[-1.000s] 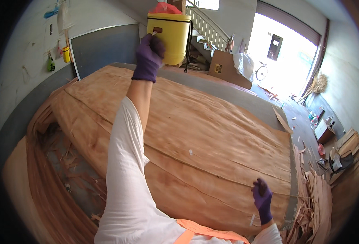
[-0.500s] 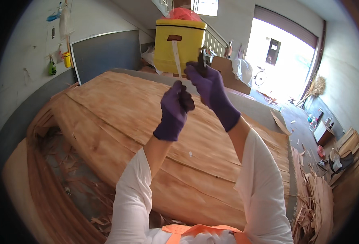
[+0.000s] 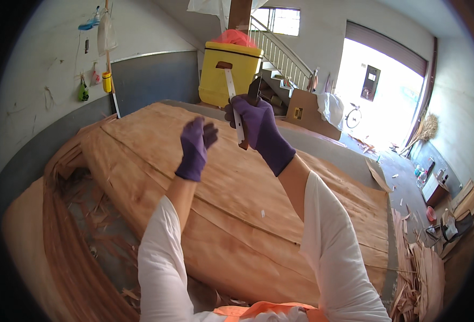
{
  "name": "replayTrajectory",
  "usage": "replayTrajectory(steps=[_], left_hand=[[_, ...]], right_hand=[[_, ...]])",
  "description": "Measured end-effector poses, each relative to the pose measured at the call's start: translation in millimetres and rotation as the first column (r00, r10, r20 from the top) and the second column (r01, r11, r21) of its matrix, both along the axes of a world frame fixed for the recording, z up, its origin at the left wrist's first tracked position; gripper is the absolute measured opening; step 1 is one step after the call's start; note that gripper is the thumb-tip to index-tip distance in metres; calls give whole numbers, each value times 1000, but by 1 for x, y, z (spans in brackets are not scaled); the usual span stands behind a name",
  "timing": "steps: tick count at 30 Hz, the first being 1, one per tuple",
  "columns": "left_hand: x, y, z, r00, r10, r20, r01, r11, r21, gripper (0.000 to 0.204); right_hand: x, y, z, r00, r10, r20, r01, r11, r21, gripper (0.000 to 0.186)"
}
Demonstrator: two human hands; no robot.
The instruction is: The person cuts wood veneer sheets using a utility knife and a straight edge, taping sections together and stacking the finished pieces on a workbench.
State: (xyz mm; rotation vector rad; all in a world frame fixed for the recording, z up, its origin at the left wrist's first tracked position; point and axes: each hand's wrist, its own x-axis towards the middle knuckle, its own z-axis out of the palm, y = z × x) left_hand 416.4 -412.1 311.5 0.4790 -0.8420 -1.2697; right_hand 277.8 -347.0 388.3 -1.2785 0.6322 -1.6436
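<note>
Partly hidden, a flat white strip [image 3: 229,82] juts above and below the purple-gloved right grip [image 3: 257,121] clasping it and an indistinct dark object [image 3: 254,90], the purple-gloved left grip [image 3: 196,141] loosely spread, empty.

Looks like a workshop for thin wood. Has wide brown wood sheets [image 3: 237,214] laid flat across the middle, taking up most of the room. Has broken wood strips [image 3: 95,209] all over the floor [image 3: 403,188] at the left, and a messy heap of wood scraps [image 3: 420,279] at the right. Opens to bright daylight under a big roll-up door [image 3: 387,48], with a bicycle [image 3: 353,118] beside the opening. Has a straw broom [image 3: 427,127] leaning by the door, plain walls [image 3: 146,32] with bags [image 3: 107,35] hung up, and a stair rail [image 3: 282,47] at the back.
</note>
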Motion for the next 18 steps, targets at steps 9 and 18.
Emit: replayTrajectory(steps=[9,18], left_hand=[[-29,9,129,812,192,551,2,944,-331,42],[-61,-9,138,601,430,674,-70,868,-492,31]], right_hand=[[-10,21,0,996,58,70,-60,998,23,15],[-52,16,-9,920,-298,-252,265,951,-158,19]])
